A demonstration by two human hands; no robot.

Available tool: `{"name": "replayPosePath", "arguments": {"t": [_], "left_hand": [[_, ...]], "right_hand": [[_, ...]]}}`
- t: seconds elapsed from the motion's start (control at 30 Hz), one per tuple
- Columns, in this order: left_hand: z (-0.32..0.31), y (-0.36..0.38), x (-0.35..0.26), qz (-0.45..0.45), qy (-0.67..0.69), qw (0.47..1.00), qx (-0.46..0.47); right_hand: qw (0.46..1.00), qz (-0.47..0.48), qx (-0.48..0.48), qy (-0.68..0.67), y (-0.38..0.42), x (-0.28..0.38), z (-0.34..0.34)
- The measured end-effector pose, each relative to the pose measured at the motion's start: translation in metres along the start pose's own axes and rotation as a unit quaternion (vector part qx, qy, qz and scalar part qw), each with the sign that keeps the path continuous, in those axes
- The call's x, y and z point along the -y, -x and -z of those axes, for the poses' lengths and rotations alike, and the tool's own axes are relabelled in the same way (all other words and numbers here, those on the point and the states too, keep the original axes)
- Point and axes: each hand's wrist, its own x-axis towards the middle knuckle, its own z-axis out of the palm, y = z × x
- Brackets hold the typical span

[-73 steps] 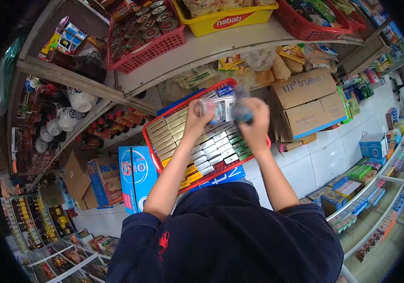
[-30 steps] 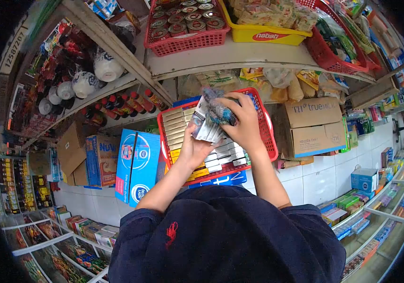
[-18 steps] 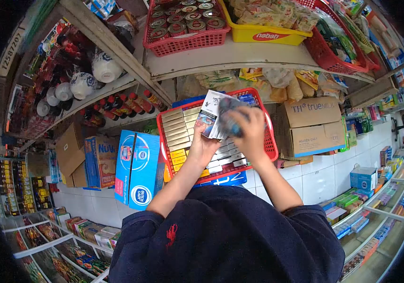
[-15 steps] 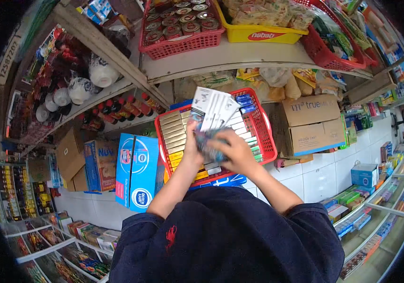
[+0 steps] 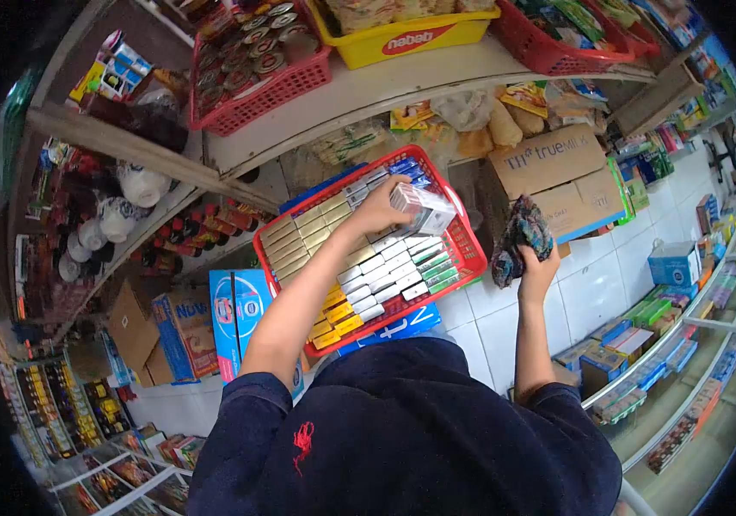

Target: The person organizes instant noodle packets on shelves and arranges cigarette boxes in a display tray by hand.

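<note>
My left hand (image 5: 376,210) is closed on a few whitish cigarette packs (image 5: 431,211), held over the right part of a red plastic basket (image 5: 473,249). Rows of small packs fill that basket: gold ones (image 5: 286,248), white ones (image 5: 382,273), yellow ones (image 5: 333,316), green-and-white ones (image 5: 438,268) and blue ones (image 5: 415,175). Off to the basket's right, my right hand (image 5: 540,268) grips a crumpled dark patterned cloth (image 5: 523,241), which hangs above the tiled floor.
A blue carton (image 5: 239,301) stands left of the basket, and a brown carton (image 5: 557,185) sits to the right. Ahead, a shelf (image 5: 351,103) carries a red basket of cans (image 5: 260,86) and a yellow tub (image 5: 411,43). A glass display case (image 5: 686,378) lies at right.
My hands have moved apart. The right one has carried the cloth away to the right, while the left one has turned the packs and moved them slightly right over the basket.
</note>
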Motion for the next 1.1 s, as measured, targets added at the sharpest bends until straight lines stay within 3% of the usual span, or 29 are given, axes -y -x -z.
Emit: {"name": "replayPosePath", "arguments": {"t": [0.13, 0.3, 0.33, 0.37, 0.4, 0.43, 0.5, 0.57, 0.63, 0.7, 0.73, 0.77, 0.87, 0.93, 0.97, 1.03, 1.1], "left_hand": [[-0.009, -0.022, -0.006, -0.021, -0.144, 0.989, -0.016], [-0.047, -0.042, -0.018, -0.075, -0.305, 0.95, -0.01], [-0.049, -0.035, -0.052, 0.01, -0.308, 0.951, 0.013], [-0.063, -0.044, -0.028, 0.035, -0.327, 0.944, 0.025], [-0.066, -0.049, -0.018, 0.006, -0.37, 0.929, 0.014], [-0.069, -0.048, -0.012, -0.052, -0.369, 0.925, -0.069], [-0.056, -0.034, -0.048, 0.039, -0.398, 0.915, -0.055], [-0.059, -0.042, -0.043, 0.036, -0.468, 0.883, -0.028], [-0.089, -0.068, -0.007, 0.12, -0.271, 0.943, -0.15], [-0.083, -0.044, -0.021, -0.023, -0.484, 0.872, -0.064], [-0.082, -0.044, -0.025, 0.003, -0.458, 0.889, -0.024], [-0.087, -0.045, -0.011, -0.018, -0.445, 0.893, -0.062], [-0.082, -0.037, 0.008, -0.05, -0.425, 0.902, -0.052], [-0.073, -0.027, 0.006, -0.136, -0.312, 0.935, -0.102], [-0.069, -0.019, 0.001, -0.136, -0.308, 0.936, -0.106], [-0.053, 0.001, -0.009, -0.154, -0.167, 0.954, -0.195], [-0.035, 0.042, -0.014, -0.098, -0.229, 0.936, -0.25]], "right_hand": [[0.998, -0.057, 0.037, -0.008, 0.003, -0.015, -0.002], [0.995, -0.052, 0.081, 0.018, 0.002, -0.023, -0.016], [0.995, -0.053, 0.082, 0.022, 0.001, -0.03, -0.015], [0.994, -0.05, 0.096, 0.015, -0.001, -0.033, -0.023], [0.991, -0.059, 0.114, -0.045, -0.001, -0.021, -0.033], [0.988, -0.09, 0.125, -0.026, -0.001, -0.014, -0.035], [0.986, -0.076, 0.151, -0.01, -0.003, -0.019, -0.038], [0.979, -0.071, 0.189, 0.034, -0.005, -0.023, -0.045], [0.971, -0.162, 0.173, -0.032, -0.011, -0.035, -0.051], [0.951, -0.244, 0.129, -0.139, -0.011, -0.041, -0.06], [0.951, -0.246, 0.133, -0.131, -0.013, -0.047, -0.058], [0.951, -0.25, 0.135, -0.124, -0.013, -0.05, -0.058], [0.95, -0.261, 0.104, -0.137, -0.009, -0.05, -0.056], [0.954, -0.245, 0.095, -0.145, -0.014, -0.049, -0.057], [0.957, -0.231, 0.082, -0.153, -0.016, -0.047, -0.056], [0.971, -0.187, 0.078, -0.124, -0.02, -0.042, -0.064], [0.99, -0.1, 0.068, -0.074, -0.023, -0.037, -0.078]]}}
